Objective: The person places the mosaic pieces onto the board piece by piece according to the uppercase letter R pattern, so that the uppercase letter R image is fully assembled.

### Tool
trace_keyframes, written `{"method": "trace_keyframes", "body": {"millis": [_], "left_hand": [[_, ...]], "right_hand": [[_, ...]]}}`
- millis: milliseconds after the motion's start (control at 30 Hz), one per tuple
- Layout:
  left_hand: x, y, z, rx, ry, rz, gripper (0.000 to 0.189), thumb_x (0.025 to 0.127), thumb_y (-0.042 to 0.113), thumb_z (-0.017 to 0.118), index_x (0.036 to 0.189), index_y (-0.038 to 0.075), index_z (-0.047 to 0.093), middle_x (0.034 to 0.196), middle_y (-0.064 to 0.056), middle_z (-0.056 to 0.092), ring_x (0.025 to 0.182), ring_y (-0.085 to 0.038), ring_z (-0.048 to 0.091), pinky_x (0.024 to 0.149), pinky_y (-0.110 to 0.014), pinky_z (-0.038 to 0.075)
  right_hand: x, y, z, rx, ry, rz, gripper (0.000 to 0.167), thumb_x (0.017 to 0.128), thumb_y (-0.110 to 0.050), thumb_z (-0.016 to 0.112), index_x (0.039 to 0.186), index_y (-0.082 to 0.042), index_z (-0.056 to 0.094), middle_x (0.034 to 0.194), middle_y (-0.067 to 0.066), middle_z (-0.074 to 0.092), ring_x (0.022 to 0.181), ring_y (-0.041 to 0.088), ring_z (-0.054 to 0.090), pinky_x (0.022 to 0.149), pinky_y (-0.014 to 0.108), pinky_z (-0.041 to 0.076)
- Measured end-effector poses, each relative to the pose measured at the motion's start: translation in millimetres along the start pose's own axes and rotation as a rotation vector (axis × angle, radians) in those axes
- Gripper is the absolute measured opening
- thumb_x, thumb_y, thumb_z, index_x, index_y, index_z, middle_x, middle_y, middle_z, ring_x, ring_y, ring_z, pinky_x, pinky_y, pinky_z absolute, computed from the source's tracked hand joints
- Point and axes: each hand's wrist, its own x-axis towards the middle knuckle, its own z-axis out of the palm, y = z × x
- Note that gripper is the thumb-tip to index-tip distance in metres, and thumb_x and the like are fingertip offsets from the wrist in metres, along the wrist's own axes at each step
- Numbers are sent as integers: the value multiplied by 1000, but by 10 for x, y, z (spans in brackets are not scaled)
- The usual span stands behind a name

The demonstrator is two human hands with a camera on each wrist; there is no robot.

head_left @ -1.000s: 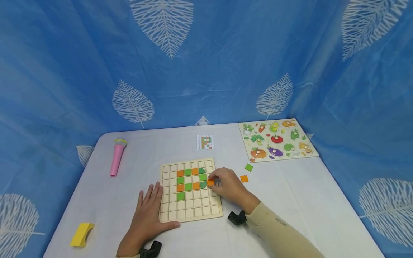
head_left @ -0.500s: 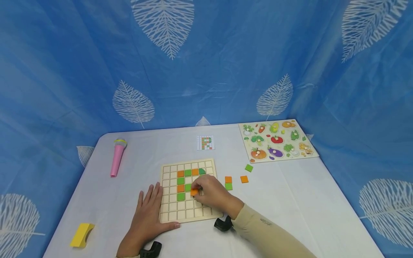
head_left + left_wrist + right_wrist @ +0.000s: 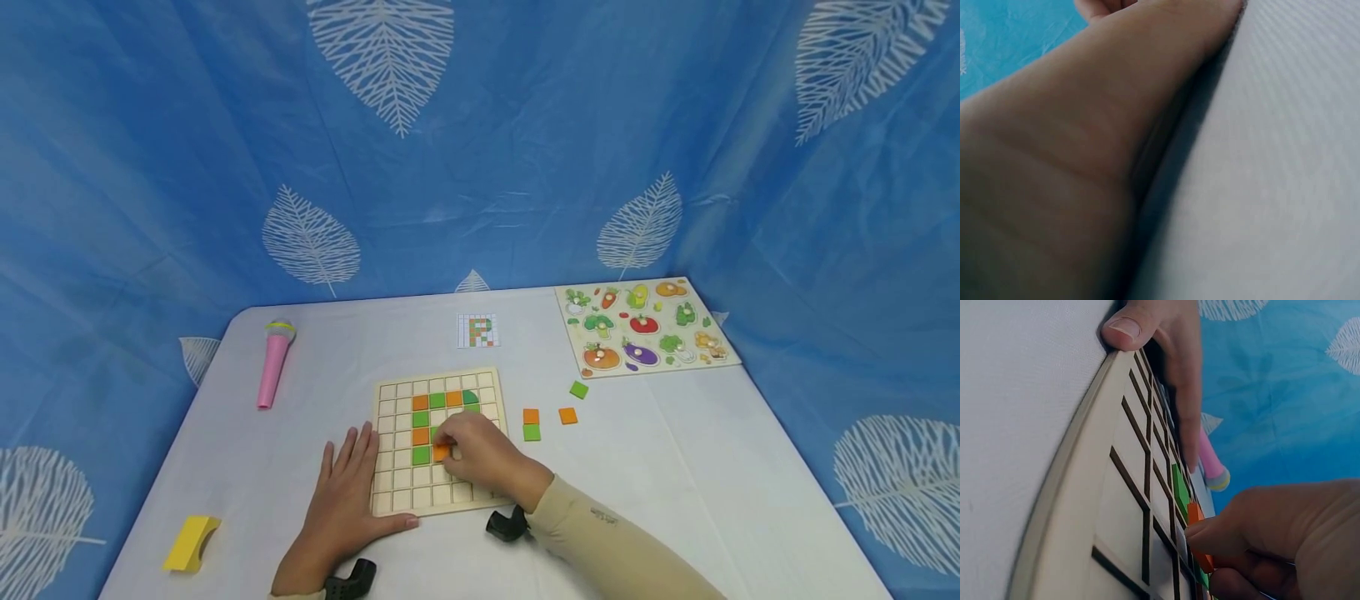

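A wooden grid board (image 3: 402,502) lies on the table with green and orange square tiles and a dark green rounded tile set in its upper middle. My right hand (image 3: 483,450) pinches an orange tile (image 3: 440,452) over the board, just right of a green tile (image 3: 421,456). In the right wrist view the thumb and fingers hold that orange tile (image 3: 1196,515) tilted against the grid. Flat along the board's left edge rests my left hand (image 3: 341,500), fingers straight, thumb at the front edge. The right hand hides part of the pattern.
Right of the board lie an orange tile (image 3: 531,416) touching a green tile (image 3: 532,432), another orange tile (image 3: 567,416) and a green tile (image 3: 579,389). Behind are a pattern card (image 3: 477,331) and a vegetable puzzle (image 3: 647,329). A toy microphone (image 3: 275,367) and yellow block (image 3: 191,544) sit left.
My right hand has moved left from the board's right edge with the orange tile, down to the cell beside the lower green tile. The left hand has stayed still.
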Motion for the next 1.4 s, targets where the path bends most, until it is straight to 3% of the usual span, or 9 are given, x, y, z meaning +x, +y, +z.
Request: {"method": "trace_keyframes", "body": {"millis": [333,600,967,1400], "left_hand": [[-15,1,13,-7,10,11,149,61,101,61,163,-4,32,170,-20,24,157,-40,14,123,-60,-1],[-12,13,-1,-1,13,11,148,62,101,61,162,-4,32,170,-21,24,157,-41,15,123,-62,3],[7,27,-20,6,-17,-14,150,61,104,56,163,-4,31,170,-21,23,157,-41,13,123,-63,2],[8,30,-24,-5,-16,-9,150,62,102,59,163,-4,31,170,-21,23,157,-41,14,123,-63,3]], "right_hand": [[0,-43,34,-30,-36,33,24,86,3,80,106,-11,80,99,-10,71,93,6,59,89,24,51],[3,-76,51,-60,-30,54,18,90,-1,82,104,-12,84,98,-12,73,95,5,62,90,24,52],[-4,-118,25,43,6,117,17,87,4,85,96,-11,85,91,-11,74,88,1,63,80,19,53],[-26,-95,52,29,24,111,15,88,-2,85,100,-11,85,95,-10,75,87,0,62,79,18,53]]}}
